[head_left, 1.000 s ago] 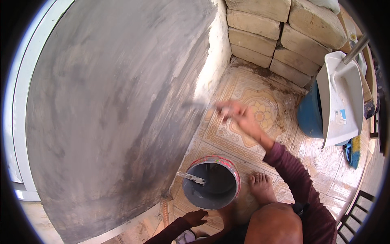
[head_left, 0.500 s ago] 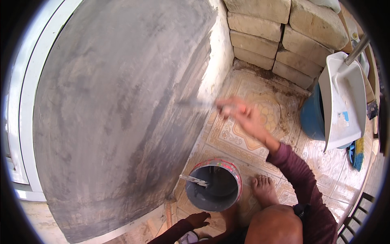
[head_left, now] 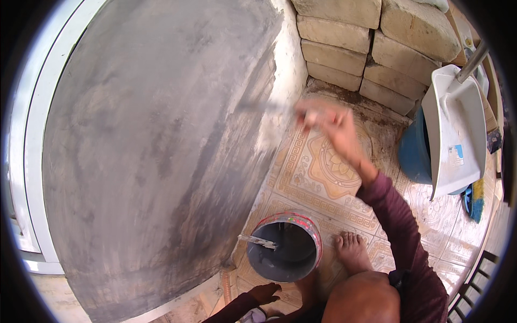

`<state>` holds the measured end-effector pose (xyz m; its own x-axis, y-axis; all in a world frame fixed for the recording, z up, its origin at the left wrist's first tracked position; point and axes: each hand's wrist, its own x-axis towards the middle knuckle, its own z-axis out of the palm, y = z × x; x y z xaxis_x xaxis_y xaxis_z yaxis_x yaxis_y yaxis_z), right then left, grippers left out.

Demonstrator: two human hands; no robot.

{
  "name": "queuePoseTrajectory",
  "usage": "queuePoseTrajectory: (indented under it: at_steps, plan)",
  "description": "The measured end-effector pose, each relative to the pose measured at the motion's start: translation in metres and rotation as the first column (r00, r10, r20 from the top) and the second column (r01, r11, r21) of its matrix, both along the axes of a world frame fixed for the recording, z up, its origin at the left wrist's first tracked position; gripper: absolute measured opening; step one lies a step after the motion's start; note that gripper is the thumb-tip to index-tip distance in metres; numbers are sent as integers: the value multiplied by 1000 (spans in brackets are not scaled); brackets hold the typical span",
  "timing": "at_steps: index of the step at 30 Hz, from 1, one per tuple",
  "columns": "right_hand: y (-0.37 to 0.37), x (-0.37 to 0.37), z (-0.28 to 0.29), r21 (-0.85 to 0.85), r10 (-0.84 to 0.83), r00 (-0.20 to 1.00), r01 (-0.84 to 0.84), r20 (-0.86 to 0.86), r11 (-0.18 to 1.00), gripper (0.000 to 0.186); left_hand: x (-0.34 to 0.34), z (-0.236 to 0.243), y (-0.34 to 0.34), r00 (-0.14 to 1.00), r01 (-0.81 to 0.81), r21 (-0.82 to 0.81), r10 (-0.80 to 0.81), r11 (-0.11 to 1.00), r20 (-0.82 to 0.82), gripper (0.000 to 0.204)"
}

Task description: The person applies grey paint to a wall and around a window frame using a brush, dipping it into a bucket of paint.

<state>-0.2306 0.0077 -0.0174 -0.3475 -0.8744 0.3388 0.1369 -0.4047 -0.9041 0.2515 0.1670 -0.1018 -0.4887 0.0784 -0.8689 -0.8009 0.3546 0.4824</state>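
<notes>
My right hand (head_left: pixel 328 121) is closed round the handle of a thin-bladed trowel (head_left: pixel 258 106), both smeared by motion. The trowel's dark blade reaches left to the wall (head_left: pixel 134 134), which has a streaky grey coat. Pale bare plaster (head_left: pixel 288 64) runs along the wall's far right edge. Low in the view, my left hand (head_left: pixel 264 293) holds nothing visible, its thumb and fingers apart. Just beyond it stands a bucket (head_left: pixel 283 264) of dark grey wet mix. A flat, mix-crusted stick (head_left: pixel 258 241) leans on its rim.
Pale blocks (head_left: pixel 339 51) are stacked at the far end. At right, a white long-handled dustpan (head_left: pixel 458 134) leans over a blue tub (head_left: pixel 414 151), with a blue-and-yellow brush (head_left: pixel 475 202) beside it. My bare foot (head_left: pixel 353 250) rests on patterned tiles (head_left: pixel 334 161). A white frame (head_left: pixel 40 134) borders the wall at left.
My right hand and the trowel have moved up and away along the wall's right edge. My left hand, the bucket and the stick stay almost where they were.
</notes>
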Motion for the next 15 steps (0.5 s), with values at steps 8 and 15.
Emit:
queuePoseTrajectory:
  at_steps: [8,15]
  plan:
    - [-29,-26,-1,-36,-360,927,359,-105,933,34,7,-9,0,1000,8,-9,-8,1000,-14,42]
    - [-25,-56,18,9,-203,977,202,69,979,31,11,-14,1,999,40,-1,-40,999,-5,45]
